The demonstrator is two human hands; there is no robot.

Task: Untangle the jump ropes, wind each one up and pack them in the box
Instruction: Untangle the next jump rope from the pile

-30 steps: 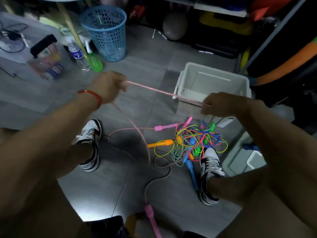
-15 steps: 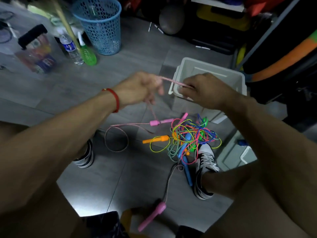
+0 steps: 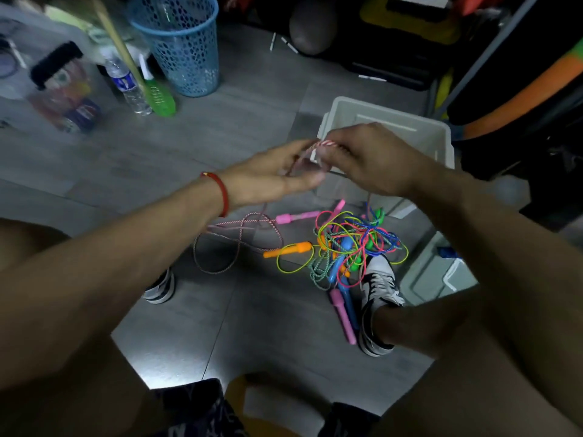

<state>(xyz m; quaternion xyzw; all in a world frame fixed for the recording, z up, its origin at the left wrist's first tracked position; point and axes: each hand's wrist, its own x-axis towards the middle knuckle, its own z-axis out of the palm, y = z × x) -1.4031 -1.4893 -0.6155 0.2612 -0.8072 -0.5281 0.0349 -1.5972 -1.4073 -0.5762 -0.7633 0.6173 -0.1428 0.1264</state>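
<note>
Jump ropes: one in hand, winding begun, none boxed that we can see.
We hold the pink rope at 12 o'clock over the box: right hand pinches it, left hand fingers curl round it; its slack and pink handle lie on the floor. At 5 o'clock from the hands, the tangle waits, unsorted. We judge most work remains.

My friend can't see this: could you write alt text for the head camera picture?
Two hands, the left hand and right hand, hold a pink-and-white jump rope above a white box; a tangle of coloured ropes lies on the floor below.
</note>
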